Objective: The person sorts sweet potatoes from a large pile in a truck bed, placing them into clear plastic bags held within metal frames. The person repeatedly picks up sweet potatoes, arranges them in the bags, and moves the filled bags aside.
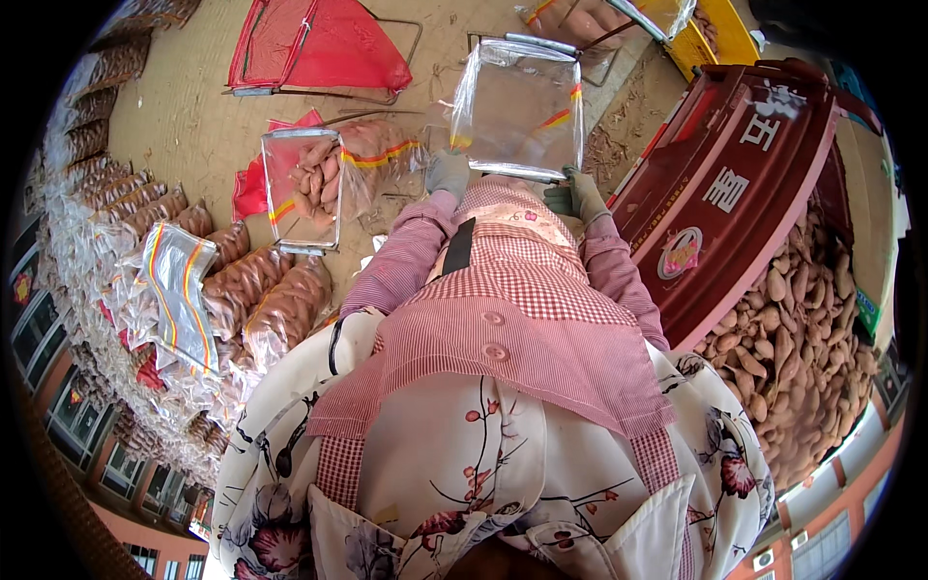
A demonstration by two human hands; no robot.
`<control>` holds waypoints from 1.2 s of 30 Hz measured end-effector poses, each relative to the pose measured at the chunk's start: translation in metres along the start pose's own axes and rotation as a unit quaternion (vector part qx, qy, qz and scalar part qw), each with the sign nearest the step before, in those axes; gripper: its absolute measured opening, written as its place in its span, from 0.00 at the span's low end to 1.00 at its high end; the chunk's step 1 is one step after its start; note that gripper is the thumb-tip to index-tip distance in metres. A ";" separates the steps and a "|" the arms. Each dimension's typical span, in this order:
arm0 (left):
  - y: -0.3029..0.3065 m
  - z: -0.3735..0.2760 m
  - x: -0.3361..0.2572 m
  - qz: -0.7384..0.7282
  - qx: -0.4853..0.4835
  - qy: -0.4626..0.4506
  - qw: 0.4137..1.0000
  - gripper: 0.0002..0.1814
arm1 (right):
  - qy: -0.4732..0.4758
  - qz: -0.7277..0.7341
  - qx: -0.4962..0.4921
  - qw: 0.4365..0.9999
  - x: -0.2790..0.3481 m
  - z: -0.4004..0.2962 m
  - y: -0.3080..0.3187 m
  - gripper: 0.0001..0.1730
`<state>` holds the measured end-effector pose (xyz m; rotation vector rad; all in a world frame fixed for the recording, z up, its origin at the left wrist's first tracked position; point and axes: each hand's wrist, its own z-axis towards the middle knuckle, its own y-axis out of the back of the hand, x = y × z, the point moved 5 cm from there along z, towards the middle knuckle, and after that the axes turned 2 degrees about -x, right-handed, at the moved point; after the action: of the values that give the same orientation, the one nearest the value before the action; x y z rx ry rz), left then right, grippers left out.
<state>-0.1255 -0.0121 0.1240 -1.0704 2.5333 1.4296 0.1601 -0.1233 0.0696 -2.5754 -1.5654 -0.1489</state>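
In front of me a clear plastic bag with red and yellow stripes is stretched over a square metal frame. My left hand, in a grey glove, is at the near left corner of this bag. My right hand, gloved too, is at the near right corner, its fingers by the frame's edge. Whether either hand grips the plastic is hard to tell. Left of the hands, another framed clear bag lies on its side with sweet potatoes in it. A red mesh bag is stretched on a frame farther off.
A dark red metal truck side panel stands at the right, with a heap of sweet potatoes behind it. Many filled bags are packed at the left, flat empty bags on top. A yellow crate is at the upper right.
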 end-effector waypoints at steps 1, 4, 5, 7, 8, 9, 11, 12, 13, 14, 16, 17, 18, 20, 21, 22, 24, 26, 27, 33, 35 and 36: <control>-0.006 0.003 0.006 0.053 -0.006 -0.056 0.997 0.16 | -0.003 0.039 0.030 0.999 -0.005 0.001 -0.007 0.24; -0.023 0.015 0.011 0.182 0.027 -0.222 0.957 0.14 | -0.002 0.159 0.059 0.985 -0.016 0.025 -0.009 0.23; -0.023 0.020 0.010 0.210 0.068 -0.268 0.938 0.15 | 0.002 0.176 0.045 0.983 -0.016 0.030 -0.014 0.22; -0.034 0.048 0.030 0.128 0.112 -0.279 0.945 0.16 | 0.015 0.192 0.030 0.981 -0.004 0.019 -0.033 0.20; -0.054 0.073 0.061 0.016 0.108 -0.238 0.965 0.15 | 0.010 0.191 0.062 0.980 -0.002 0.024 -0.038 0.20; -0.066 0.081 0.071 -0.040 0.113 -0.222 0.968 0.16 | 0.012 0.203 0.082 0.976 -0.005 0.047 -0.028 0.19; -0.065 0.088 0.075 -0.003 0.103 -0.249 0.963 0.16 | -0.001 0.177 0.051 0.983 -0.005 0.053 -0.037 0.20; -0.050 0.070 0.045 0.102 0.110 -0.316 0.937 0.16 | -0.006 0.186 0.061 0.981 -0.010 0.062 -0.029 0.19; -0.033 0.050 0.024 0.159 0.125 -0.357 0.912 0.17 | -0.011 0.195 0.073 0.978 -0.017 0.076 -0.017 0.19; -0.020 0.041 0.012 0.176 0.139 -0.365 0.903 0.17 | -0.020 0.197 0.090 0.976 -0.021 0.084 -0.013 0.19; -0.012 0.043 0.010 0.066 0.204 -0.264 0.940 0.17 | -0.059 0.182 0.109 0.975 -0.019 0.082 -0.016 0.19; -0.018 0.050 0.020 -0.057 0.225 -0.160 0.959 0.16 | -0.069 0.181 0.112 0.975 -0.019 0.081 -0.019 0.19; -0.027 0.056 0.029 -0.175 0.249 -0.050 0.951 0.15 | -0.079 0.179 0.114 0.974 -0.019 0.080 -0.022 0.18; -0.047 0.063 0.052 -0.392 0.268 0.174 0.863 0.13 | -0.081 0.140 0.111 0.981 -0.010 0.065 -0.032 0.18; -0.052 0.062 0.061 -0.486 0.264 0.281 0.784 0.12 | -0.082 0.121 0.110 0.983 -0.011 0.064 -0.036 0.18; -0.053 0.064 0.066 -0.453 0.262 0.275 0.807 0.11 | -0.099 0.142 0.136 0.975 -0.010 0.064 -0.042 0.17; -0.052 0.065 0.064 -0.381 0.261 0.261 0.848 0.08 | -0.130 0.190 0.183 0.956 -0.012 0.067 -0.049 0.15; -0.047 0.057 0.059 -0.319 0.207 0.262 0.887 0.08 | -0.081 0.086 0.111 0.987 -0.014 0.066 -0.049 0.12; -0.045 0.065 0.047 -0.294 0.181 0.250 0.905 0.08 | -0.029 0.035 0.117 0.992 -0.005 0.081 -0.047 0.11; -0.032 0.082 0.033 -0.281 0.254 0.274 0.884 0.11 | 0.109 -0.032 0.125 0.986 0.023 0.126 -0.050 0.11; -0.029 0.075 0.039 -0.323 0.251 0.254 0.876 0.15 | 0.171 0.011 -0.013 0.985 0.010 0.122 -0.042 0.09; -0.028 0.077 0.047 -0.319 0.232 0.230 0.890 0.15 | 0.207 -0.023 -0.058 0.976 0.008 0.107 -0.035 0.10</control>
<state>-0.1668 0.0119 0.0426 -2.0281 2.2092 0.4077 0.1347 -0.0834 -0.0333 -2.3810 -1.4911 -0.7489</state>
